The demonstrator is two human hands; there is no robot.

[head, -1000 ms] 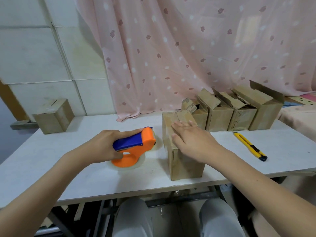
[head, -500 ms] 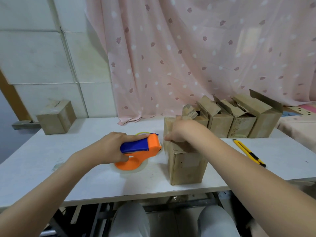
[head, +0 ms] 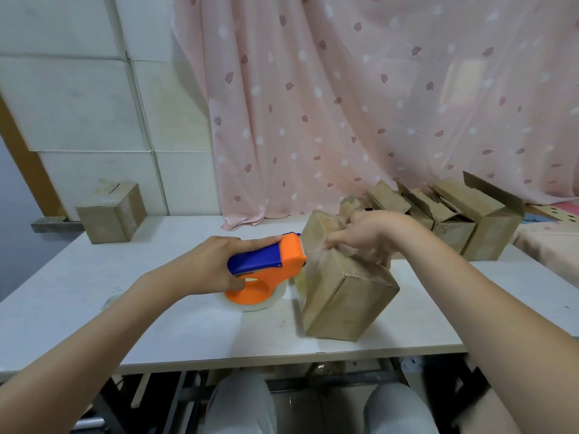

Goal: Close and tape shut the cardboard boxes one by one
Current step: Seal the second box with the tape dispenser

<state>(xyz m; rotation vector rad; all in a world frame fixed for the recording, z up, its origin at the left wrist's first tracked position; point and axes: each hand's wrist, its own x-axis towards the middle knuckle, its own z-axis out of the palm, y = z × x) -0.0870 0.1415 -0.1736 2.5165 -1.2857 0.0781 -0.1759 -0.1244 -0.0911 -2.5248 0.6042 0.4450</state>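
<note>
Brown cardboard box (head: 341,296) tilted on white table, orange-blue tape dispenser (head: 266,270) touching its left side

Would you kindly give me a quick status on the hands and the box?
Left hand grips tape dispenser, nose at the box. Right hand holds tilted cardboard box by its top. Open boxes wait behind; nothing in the way.

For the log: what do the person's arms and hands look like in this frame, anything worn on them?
Both forearms are bare up to the frame edges; no sleeves show. The left hand and the right hand wear no gloves, and no watch, bracelet or ring is visible on either. The right hand's fingers are slightly blurred, so small details there cannot be checked. No markings or bandages show.
</note>
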